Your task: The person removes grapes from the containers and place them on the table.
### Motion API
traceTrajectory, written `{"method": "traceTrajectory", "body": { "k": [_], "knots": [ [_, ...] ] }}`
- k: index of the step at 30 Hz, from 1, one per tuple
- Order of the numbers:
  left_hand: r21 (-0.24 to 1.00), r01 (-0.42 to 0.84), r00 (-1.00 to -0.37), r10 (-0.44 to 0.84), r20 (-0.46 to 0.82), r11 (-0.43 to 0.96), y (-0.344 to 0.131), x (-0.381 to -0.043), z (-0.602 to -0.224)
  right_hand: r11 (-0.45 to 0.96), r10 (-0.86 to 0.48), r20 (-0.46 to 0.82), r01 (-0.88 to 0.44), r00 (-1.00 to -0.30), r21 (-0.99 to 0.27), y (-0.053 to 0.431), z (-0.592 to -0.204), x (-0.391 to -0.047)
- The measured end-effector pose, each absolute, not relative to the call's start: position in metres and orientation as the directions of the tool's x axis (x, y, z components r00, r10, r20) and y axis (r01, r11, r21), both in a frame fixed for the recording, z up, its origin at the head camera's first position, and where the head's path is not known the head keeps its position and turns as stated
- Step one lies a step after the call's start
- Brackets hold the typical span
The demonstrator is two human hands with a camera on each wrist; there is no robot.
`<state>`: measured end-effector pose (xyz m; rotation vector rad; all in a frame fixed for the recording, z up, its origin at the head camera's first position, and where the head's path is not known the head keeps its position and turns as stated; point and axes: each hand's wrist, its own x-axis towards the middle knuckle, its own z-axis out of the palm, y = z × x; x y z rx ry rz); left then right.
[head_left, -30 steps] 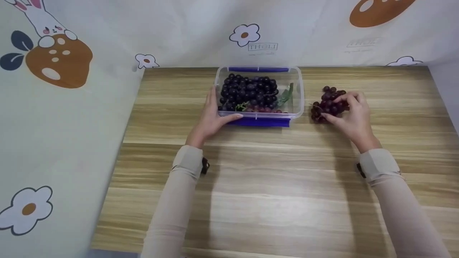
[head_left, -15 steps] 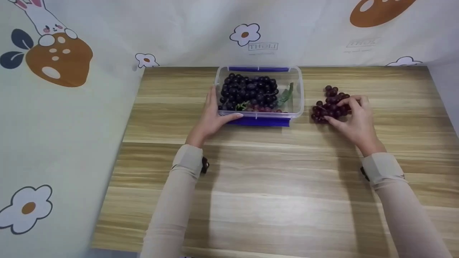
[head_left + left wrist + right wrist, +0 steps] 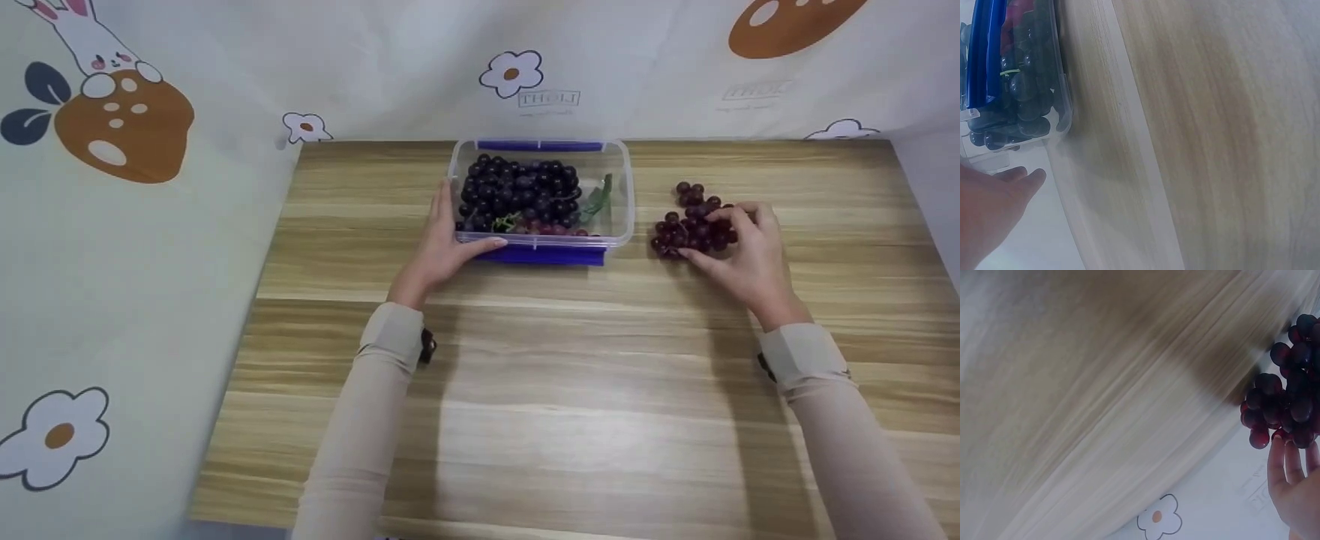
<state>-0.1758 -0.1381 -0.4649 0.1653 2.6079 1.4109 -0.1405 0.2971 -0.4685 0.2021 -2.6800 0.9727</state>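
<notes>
A clear plastic food container (image 3: 622, 231) with blue latches stands near the back of the table. In it lie a bunch of black grapes (image 3: 517, 187), some red grapes (image 3: 551, 227) and a green stem piece (image 3: 598, 201). My left hand (image 3: 439, 251) rests on its near left corner, fingers straight along the side and thumb along the front rim. To the right of the container, my right hand (image 3: 750, 255) pinches a bunch of dark red grapes (image 3: 686, 229) between thumb and fingers. The right wrist view shows the fingertips at the bunch's (image 3: 1283, 399) underside.
The wood-grain table (image 3: 540, 420) runs back to a pale wall sheet (image 3: 390, 67) printed with flowers. The container's blue front latch (image 3: 540, 256) hangs outward toward me. A similar sheet covers the left side, showing a rabbit (image 3: 97, 52) over a brown strawberry.
My right hand has shifted slightly right and toward me, turning the red grape bunch a little. My left hand and the container stay in place.
</notes>
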Motion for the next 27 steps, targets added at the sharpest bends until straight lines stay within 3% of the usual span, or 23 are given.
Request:
{"method": "traceTrajectory", "body": {
  "k": [14, 27],
  "knots": [
    [0.83, -0.001, -0.976, 0.18, -0.122, 0.558, -0.138, -0.175, -0.463, 0.778, -0.044, 0.383, -0.272, -0.923, -0.567, 0.297, -0.465, -0.143],
    [0.825, 0.014, -0.977, 0.182, -0.108, 0.565, -0.138, -0.177, -0.464, 0.761, -0.078, 0.341, -0.277, -0.937, -0.587, 0.284, -0.451, -0.151]
  ]
}}
